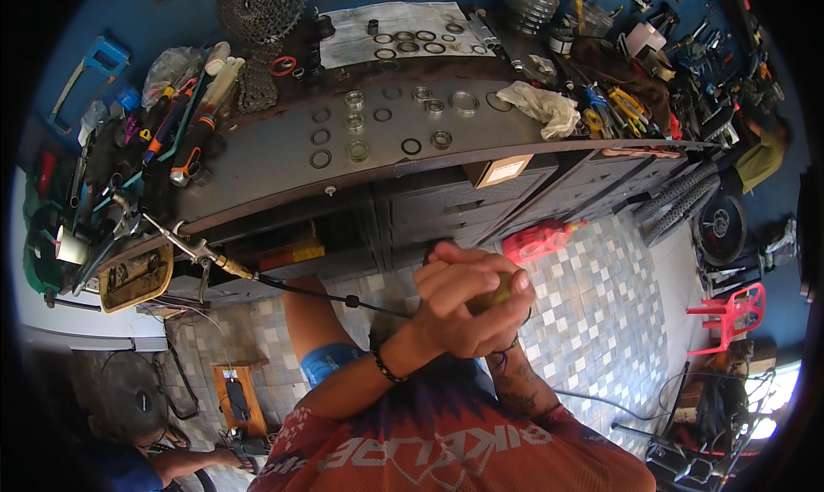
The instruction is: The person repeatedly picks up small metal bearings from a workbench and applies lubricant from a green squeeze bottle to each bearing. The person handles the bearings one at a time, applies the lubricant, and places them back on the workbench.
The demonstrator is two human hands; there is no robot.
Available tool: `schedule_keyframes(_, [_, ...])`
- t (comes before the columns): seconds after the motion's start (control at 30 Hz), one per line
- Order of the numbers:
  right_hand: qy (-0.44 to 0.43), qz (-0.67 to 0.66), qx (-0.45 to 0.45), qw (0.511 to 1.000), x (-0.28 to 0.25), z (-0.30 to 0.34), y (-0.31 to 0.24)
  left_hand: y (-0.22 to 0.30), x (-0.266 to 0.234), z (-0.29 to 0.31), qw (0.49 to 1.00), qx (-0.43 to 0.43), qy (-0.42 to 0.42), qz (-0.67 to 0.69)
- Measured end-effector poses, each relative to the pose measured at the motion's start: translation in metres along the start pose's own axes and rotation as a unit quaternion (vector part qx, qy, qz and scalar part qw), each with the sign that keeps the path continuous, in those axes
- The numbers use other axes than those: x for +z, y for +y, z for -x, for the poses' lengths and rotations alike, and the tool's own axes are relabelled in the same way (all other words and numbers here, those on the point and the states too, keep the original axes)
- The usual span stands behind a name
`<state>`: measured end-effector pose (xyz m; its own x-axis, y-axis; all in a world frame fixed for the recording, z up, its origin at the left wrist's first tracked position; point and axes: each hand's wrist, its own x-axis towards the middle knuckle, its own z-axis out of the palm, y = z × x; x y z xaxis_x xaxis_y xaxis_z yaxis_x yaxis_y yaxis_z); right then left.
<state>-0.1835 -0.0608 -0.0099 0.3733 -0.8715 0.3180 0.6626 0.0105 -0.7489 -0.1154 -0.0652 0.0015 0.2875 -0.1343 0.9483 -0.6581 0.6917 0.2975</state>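
Observation:
In front of my torso, my two hands are pressed together. My left hand (459, 307) comes in from the left with its fingers curled over a small yellow-green thing (496, 294). Only a rounded patch of that thing shows between the fingers, so its kind is unclear. My right hand (489, 260) is closed around the same spot from behind and is largely covered by the left. Beyond them, on the dark bench (275, 166), lie several metal bearings (463, 103) and thin rings (320, 158). More rings (385, 54) rest on a white cloth (343, 37).
Hand tools (193, 148) crowd the bench's left end; pliers (631, 106) and a rag (541, 106) lie right. An air gun (197, 250) with a hose hangs at the front edge. A red jug (541, 241) stands on the floor. Another person (120, 466) is at lower left.

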Motion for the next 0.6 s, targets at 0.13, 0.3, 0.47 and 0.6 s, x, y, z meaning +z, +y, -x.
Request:
schedule_keyframes(0.13, [-0.005, 0.119, -0.091, 0.989, -0.004, -0.007, -0.011, -0.001, -0.005, -0.019, 0.996, 0.068, 0.047, 0.043])
schedule_keyframes(0.3, [0.056, 0.072, -0.148, 0.985, 0.02, -0.037, -0.035, -0.008, -0.034, -0.065, 0.991, -0.007, -0.033, 0.131])
schedule_keyframes(0.47, [0.074, -0.103, -0.135, 0.983, 0.013, -0.068, -0.103, -0.073, -0.024, -0.164, 0.933, -0.124, -0.339, 0.013])
schedule_keyframes(0.6, [0.041, -0.189, -0.112, 0.975, 0.014, -0.093, -0.134, -0.117, -0.005, -0.189, 0.852, -0.024, -0.517, -0.074])
